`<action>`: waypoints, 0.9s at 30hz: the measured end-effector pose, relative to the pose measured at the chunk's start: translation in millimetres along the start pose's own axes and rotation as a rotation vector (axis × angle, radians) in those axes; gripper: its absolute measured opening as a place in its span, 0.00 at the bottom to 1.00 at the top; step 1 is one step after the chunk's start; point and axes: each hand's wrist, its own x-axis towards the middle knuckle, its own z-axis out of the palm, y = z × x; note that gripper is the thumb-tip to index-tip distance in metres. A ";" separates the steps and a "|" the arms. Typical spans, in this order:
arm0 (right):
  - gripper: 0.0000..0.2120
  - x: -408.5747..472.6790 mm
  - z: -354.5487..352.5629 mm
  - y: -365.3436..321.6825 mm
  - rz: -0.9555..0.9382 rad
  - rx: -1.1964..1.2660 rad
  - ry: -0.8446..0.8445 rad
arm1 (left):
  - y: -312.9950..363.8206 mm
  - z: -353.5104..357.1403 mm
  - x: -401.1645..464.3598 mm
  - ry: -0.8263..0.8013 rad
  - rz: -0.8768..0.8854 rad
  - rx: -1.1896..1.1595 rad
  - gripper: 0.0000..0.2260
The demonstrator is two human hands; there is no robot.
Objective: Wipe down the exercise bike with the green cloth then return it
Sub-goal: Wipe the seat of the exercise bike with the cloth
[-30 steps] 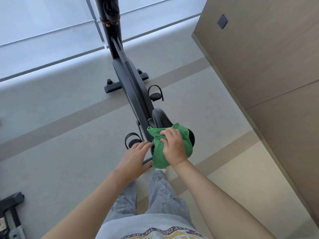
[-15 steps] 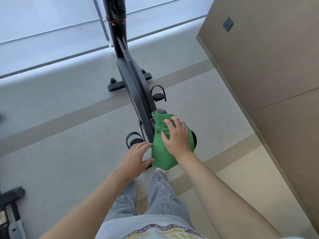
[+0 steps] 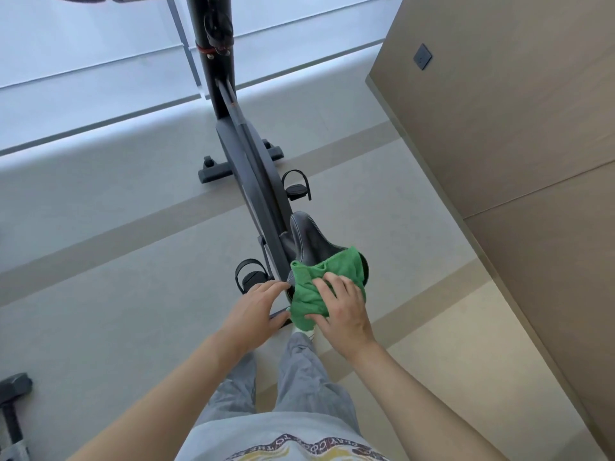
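Observation:
The black exercise bike [image 3: 253, 168] stands on the grey floor, stretching away from me. Its black saddle [image 3: 307, 237] is closest to me. The green cloth [image 3: 342, 267] lies bunched over the saddle's wide rear end, and the nose is bare. My right hand [image 3: 344, 307] lies on top of the cloth, fingers curled into it and thumb along its lower edge. My left hand [image 3: 256, 307] rests with straight fingers against the saddle's left rear edge, beside the cloth.
A beige panelled wall [image 3: 499, 128] runs close along the bike's right side. Pedals with straps stick out at the right [image 3: 296, 188] and the left [image 3: 249, 277]. A dark piece of equipment [image 3: 13, 400] sits at the bottom left. A window ledge runs behind the bike.
My right hand pushed the cloth forward to the saddle's nose, then pulled it back to the rear, uncovering the nose. My left hand stayed at the saddle's left edge.

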 end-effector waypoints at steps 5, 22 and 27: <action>0.26 -12.0 -3.7 -6.6 -0.034 0.093 0.089 | -1.6 -3.7 -0.8 -0.013 0.011 0.011 0.26; 0.34 136.9 -35.8 -20.2 0.005 -0.016 -0.053 | 0.3 -27.2 4.5 0.063 -0.059 -0.027 0.23; 0.34 110.3 -21.5 -17.9 0.026 -0.089 -0.023 | 4.1 -19.9 1.2 0.036 -0.019 -0.019 0.24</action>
